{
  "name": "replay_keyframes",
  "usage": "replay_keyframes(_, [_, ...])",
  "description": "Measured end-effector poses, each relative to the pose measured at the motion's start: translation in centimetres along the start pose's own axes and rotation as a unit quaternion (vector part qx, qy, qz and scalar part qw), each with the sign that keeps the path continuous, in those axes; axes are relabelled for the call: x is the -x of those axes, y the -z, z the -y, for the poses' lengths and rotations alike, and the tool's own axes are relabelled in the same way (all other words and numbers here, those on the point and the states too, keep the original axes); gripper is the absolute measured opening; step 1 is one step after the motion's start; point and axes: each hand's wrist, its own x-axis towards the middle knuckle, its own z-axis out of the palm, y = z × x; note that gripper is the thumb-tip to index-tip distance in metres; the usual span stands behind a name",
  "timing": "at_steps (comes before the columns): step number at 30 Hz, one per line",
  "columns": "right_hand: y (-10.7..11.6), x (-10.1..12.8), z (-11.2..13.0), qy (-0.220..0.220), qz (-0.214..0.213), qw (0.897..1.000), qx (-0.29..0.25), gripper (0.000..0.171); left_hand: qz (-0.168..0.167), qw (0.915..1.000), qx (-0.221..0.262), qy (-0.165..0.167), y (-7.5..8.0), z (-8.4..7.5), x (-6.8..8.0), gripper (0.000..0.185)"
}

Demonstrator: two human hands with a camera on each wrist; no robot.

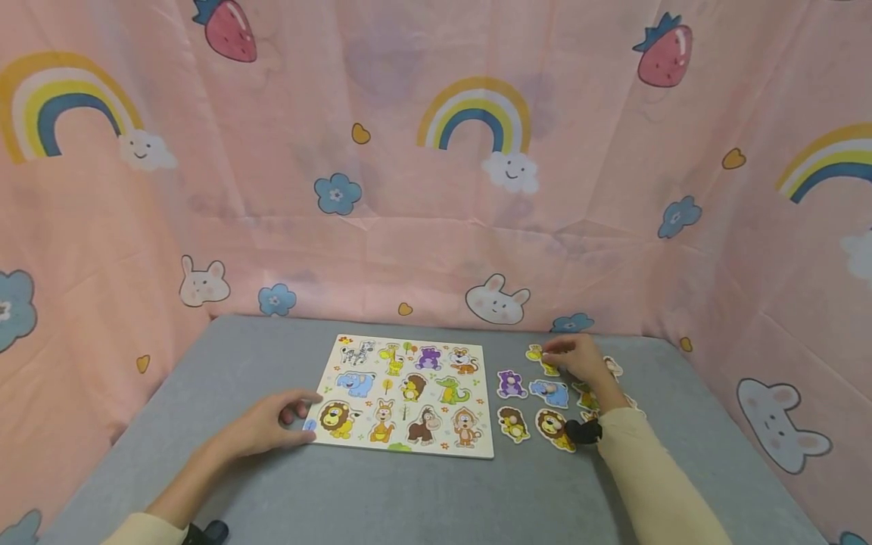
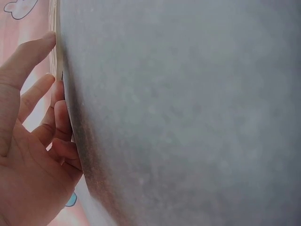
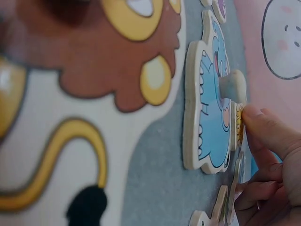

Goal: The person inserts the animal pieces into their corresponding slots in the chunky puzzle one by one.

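Note:
A wooden animal puzzle board (image 1: 368,405) lies flat on the grey table, printed with a zebra, lion, gorilla and other animals. My left hand (image 1: 269,424) rests at the board's near-left corner, thumb and index fingertip against its left edge. In the left wrist view the thumb (image 2: 40,49) touches that edge, while the lower fingers curl loosely beside it. To the right of the board, my right hand (image 1: 579,359) pinches a giraffe puzzle piece (image 1: 534,353) at the back of the loose pieces. Its knob is hidden by the fingers.
Loose knobbed pieces lie right of the board: a purple hippo (image 1: 511,384), a blue elephant (image 1: 549,393), a hedgehog (image 1: 513,424) and a lion (image 1: 553,429). Others sit partly behind the right wrist. A pink patterned curtain (image 1: 409,250) hangs behind the table.

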Motion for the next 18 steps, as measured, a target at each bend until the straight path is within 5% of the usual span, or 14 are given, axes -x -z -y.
replay_keyframes(18, [0.72, 0.59, 0.37, 0.022, -0.013, 0.999, -0.034, 0.02, -0.002, 0.9999, 0.001, -0.015, -0.11, 0.31, 0.0, 0.055])
